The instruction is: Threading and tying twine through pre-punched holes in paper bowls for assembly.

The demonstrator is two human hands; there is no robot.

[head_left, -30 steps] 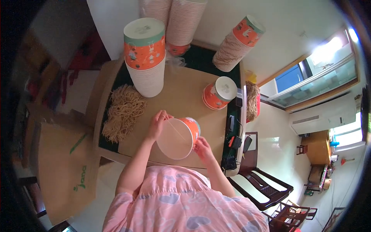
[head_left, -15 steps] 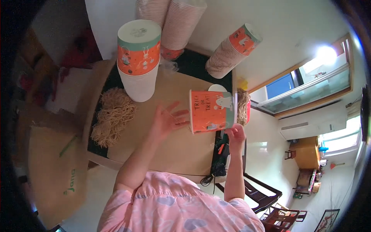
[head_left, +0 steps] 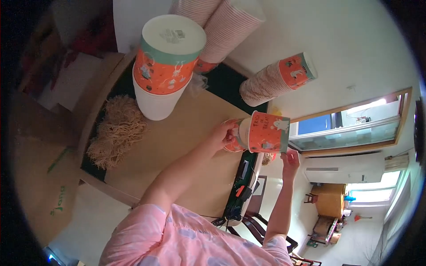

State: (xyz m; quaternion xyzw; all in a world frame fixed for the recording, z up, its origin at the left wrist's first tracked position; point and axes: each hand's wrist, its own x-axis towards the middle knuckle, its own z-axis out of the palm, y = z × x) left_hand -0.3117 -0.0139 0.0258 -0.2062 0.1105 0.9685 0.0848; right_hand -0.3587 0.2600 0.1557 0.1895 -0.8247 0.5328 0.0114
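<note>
My right hand (head_left: 290, 162) pinches the green-banded base end of an orange paper tub (head_left: 268, 133). The tub lies sideways in the air with its mouth toward my left hand. Curled fingers of my left hand (head_left: 225, 135) grip a second orange paper tub (head_left: 232, 145), partly hidden by the hand. A whitish surface (head_left: 244, 132) shows between the two tubs; whether they touch I cannot tell. Left of my hands stands an upside-down stack of tubs (head_left: 168, 75), its top one orange and green. A bundle of tan string (head_left: 117, 133) lies beside this stack.
More tall tub stacks (head_left: 230, 29) stand at the back, and another stack (head_left: 279, 77) leans at the back right. Brown board (head_left: 177, 168) covers much of the table. Black devices with cables (head_left: 239, 190) lie at its right edge. A large cardboard box (head_left: 44, 177) stands left.
My right hand has moved the orange tub to the right. My left hand, open before, has moved right and closed on a second tub. The view has shifted.
</note>
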